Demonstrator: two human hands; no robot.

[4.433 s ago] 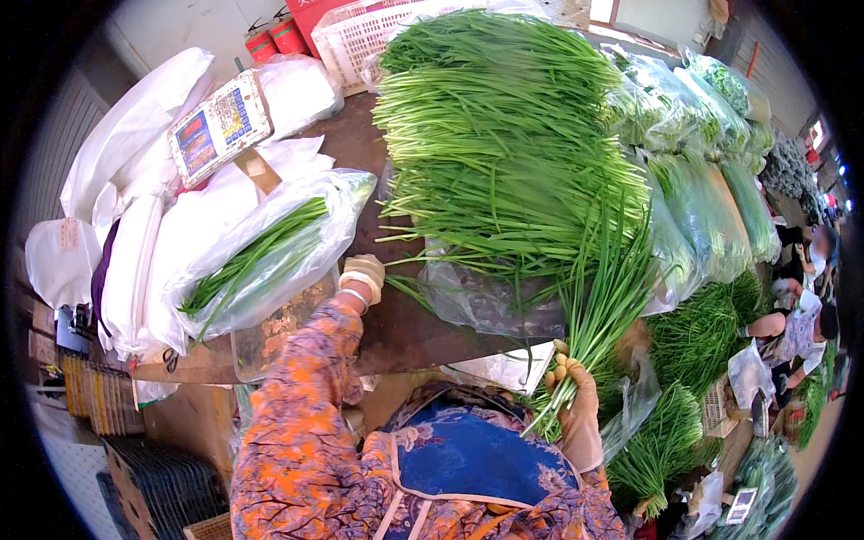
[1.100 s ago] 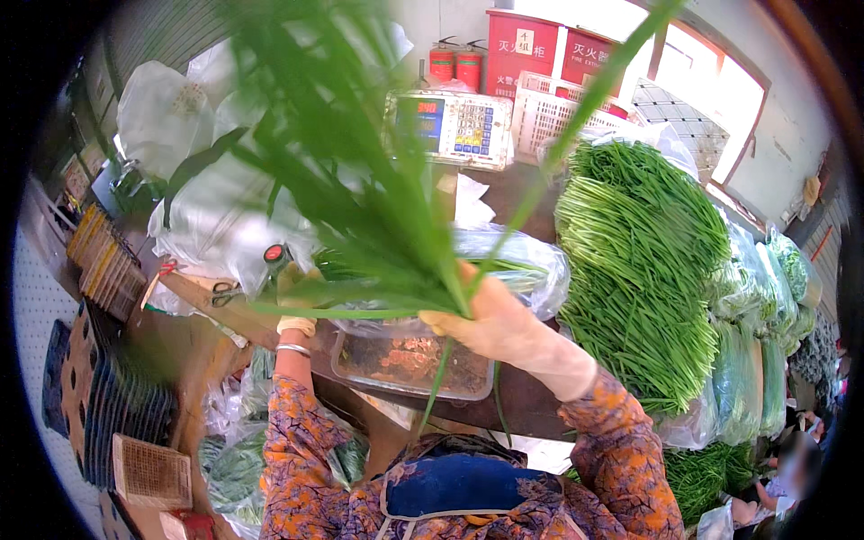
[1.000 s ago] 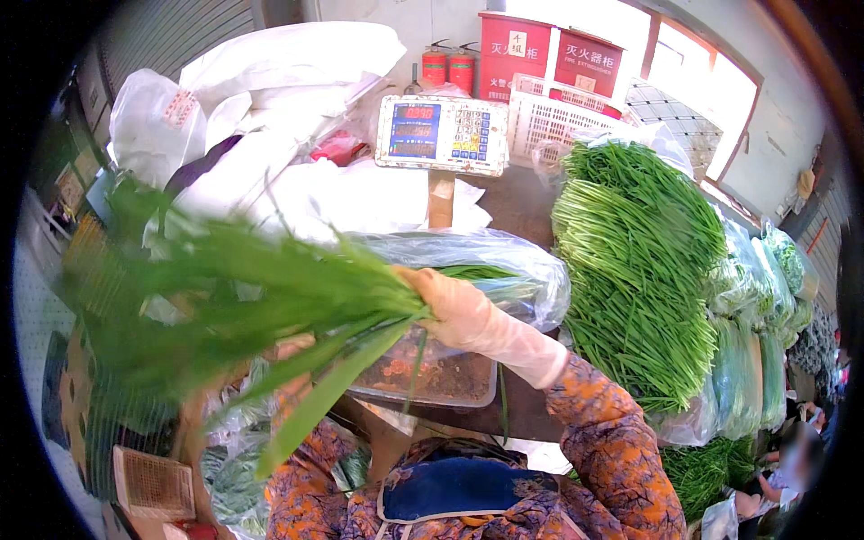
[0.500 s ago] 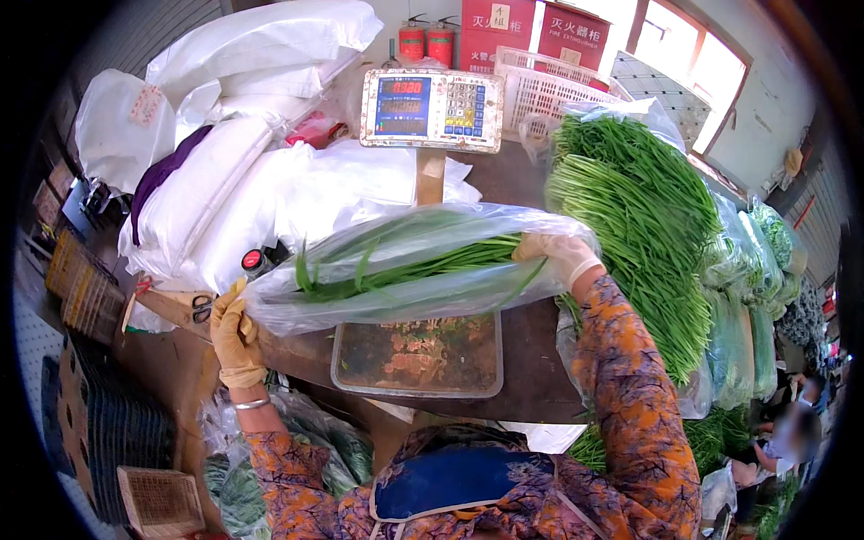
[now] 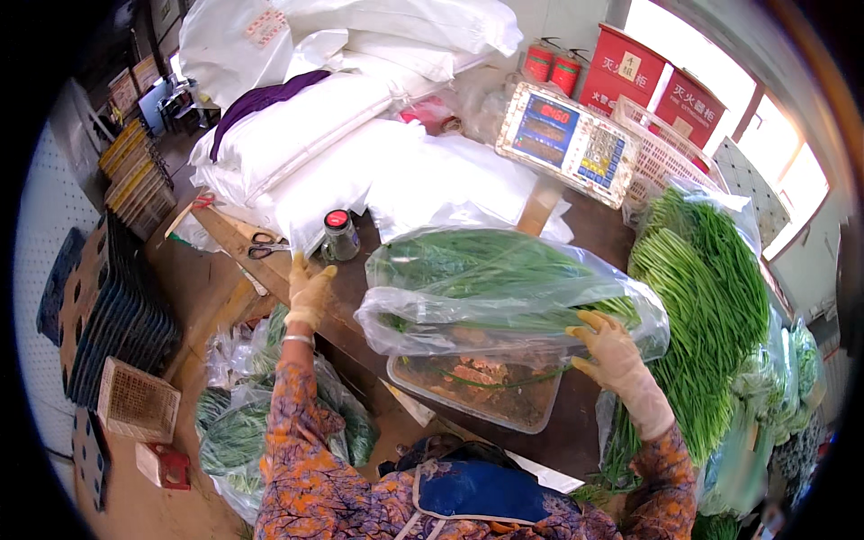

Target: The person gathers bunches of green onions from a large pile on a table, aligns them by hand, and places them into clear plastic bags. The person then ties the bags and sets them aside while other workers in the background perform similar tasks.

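Observation:
A clear plastic bag of long green leafy stalks (image 5: 477, 270) lies across the shallow, soil-stained tray (image 5: 547, 409) on the dark table. My right hand (image 5: 614, 355), in a pale yellow glove, is at the bag's right end with its fingers apart. It grips nothing; whether the fingertips brush the plastic I cannot tell. My left hand (image 5: 309, 292), gloved alike, hovers at the table's left edge, apart from the bag, empty with fingers spread. Closest to it are black-handled scissors (image 5: 264, 245) and a small jar with a red lid (image 5: 340, 236). Behind the bag stands a scale display (image 5: 569, 144).
Loose green stalks (image 5: 702, 315) are heaped at the right, near bagged vegetables (image 5: 756, 396). White sacks (image 5: 315, 135) fill the back left. A white basket (image 5: 666, 153) stands behind the display. On the floor are bagged greens (image 5: 238, 432), dark stacked trays (image 5: 121, 310) and a small crate (image 5: 139, 399).
Both hands have let go of the bag, which has come down onto the tray. My left hand has drawn away from it. The view has turned left, and the display's digits differ.

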